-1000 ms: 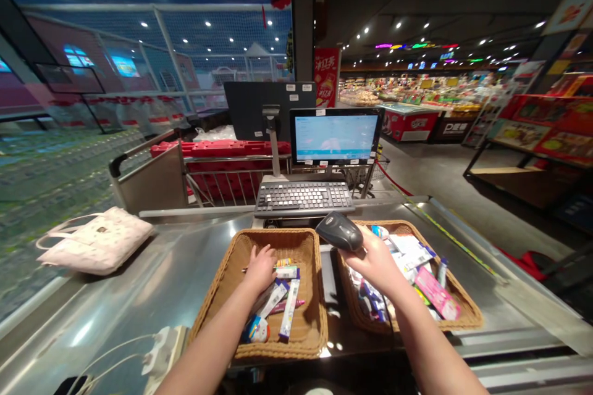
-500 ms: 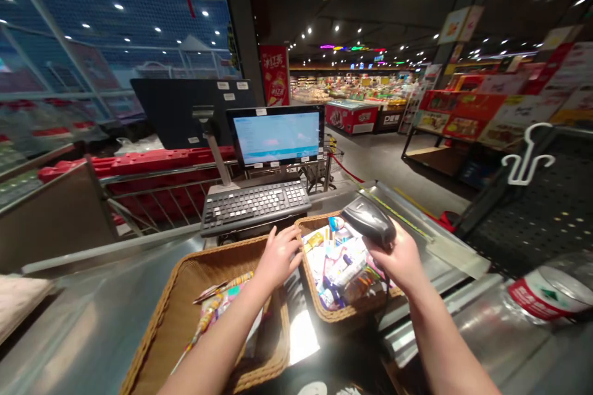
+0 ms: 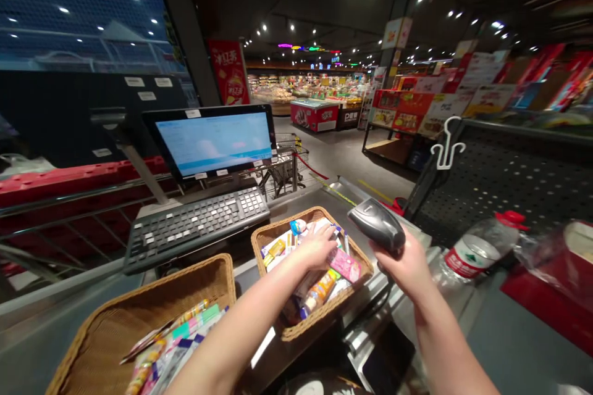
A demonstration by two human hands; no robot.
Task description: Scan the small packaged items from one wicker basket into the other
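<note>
Right hand [image 3: 405, 265] closed around a handheld barcode scanner [image 3: 376, 225]; open left hand [image 3: 315, 247] rests on mixed packets [image 3: 296, 253] filling the far wicker basket [image 3: 287, 220] beyond the grip; fewer packets [image 3: 185, 327] lie in the near basket [image 3: 152, 284].

A narrow strip of steel table [image 3: 243, 274] ran between the near wicker basket [image 3: 185, 278] and the far wicker basket [image 3: 273, 228]; the keyboard [image 3: 197, 228] blocked the way beyond (a plastic water bottle [image 3: 477, 247] crowded the right).

Barcode scanner [image 3: 376, 225] glossy dark plastic; wicker basket [image 3: 273, 233] rough woven cane; snack wrappers [image 3: 319, 291] shiny plastic film; keyboard [image 3: 197, 228] matt black plastic; counter [image 3: 32, 315] smooth dull metal.
</note>
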